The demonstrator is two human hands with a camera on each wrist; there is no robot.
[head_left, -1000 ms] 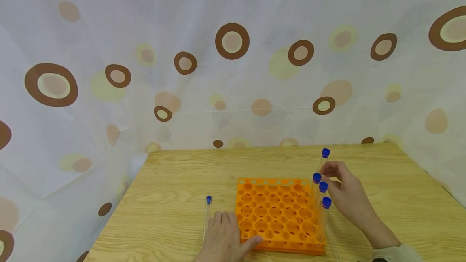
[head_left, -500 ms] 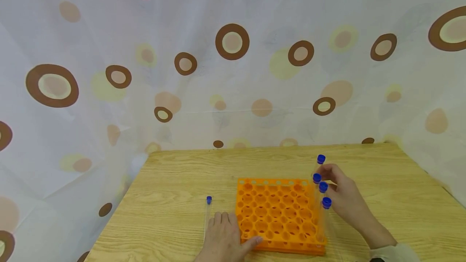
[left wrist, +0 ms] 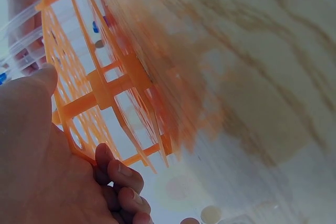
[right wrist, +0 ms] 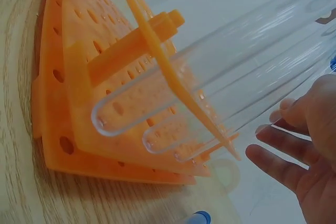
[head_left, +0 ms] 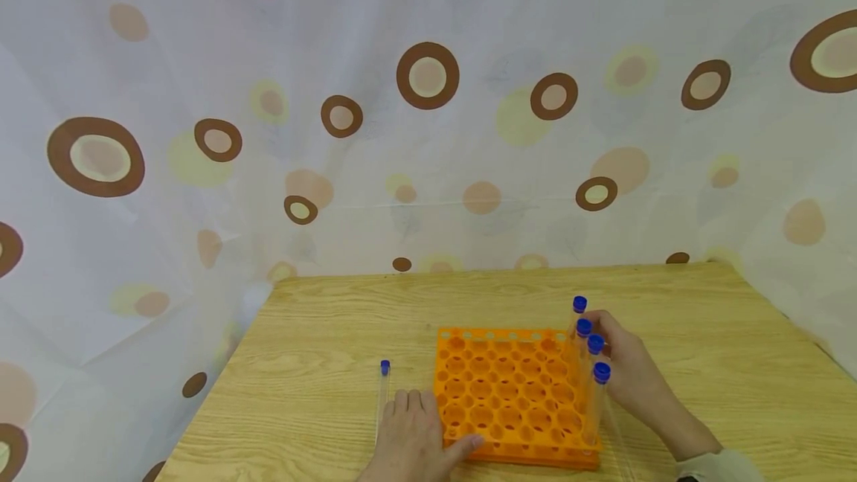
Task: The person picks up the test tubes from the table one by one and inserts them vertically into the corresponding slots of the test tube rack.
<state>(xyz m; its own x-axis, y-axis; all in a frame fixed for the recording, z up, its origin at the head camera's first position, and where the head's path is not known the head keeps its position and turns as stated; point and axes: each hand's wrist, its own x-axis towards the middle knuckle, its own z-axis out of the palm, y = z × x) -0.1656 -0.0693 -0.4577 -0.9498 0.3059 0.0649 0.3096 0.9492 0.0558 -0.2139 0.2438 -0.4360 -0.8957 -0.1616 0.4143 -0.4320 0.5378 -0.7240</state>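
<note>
My left hand [head_left: 411, 437] grips the near left corner of the orange rack [head_left: 509, 418], thumb on top and fingers at its side; in the left wrist view the fingers [left wrist: 126, 177] are curled there. Three upright blue-capped tubes [head_left: 594, 411] stand along the rack's right edge. Just behind them, at the back right corner, my right hand [head_left: 636, 374] pinches another tube by its upper part, its blue cap [head_left: 579, 304] on top. Whether its lower end is inside a hole cannot be told. In the right wrist view, clear tubes [right wrist: 210, 72] slant through the rack beside my fingers [right wrist: 281, 153].
A blue-capped tube [head_left: 384, 396] lies on the wooden table [head_left: 321, 348] left of the rack. Another clear tube [head_left: 619, 437] lies to the right of it, below my right wrist. A curtain with brown circles [head_left: 428, 169] hangs behind and at both sides.
My right hand has moved left and nearer with the pinched tube, whose cap is lower and now close behind the other caps. The left hand and rack have stayed put.
</note>
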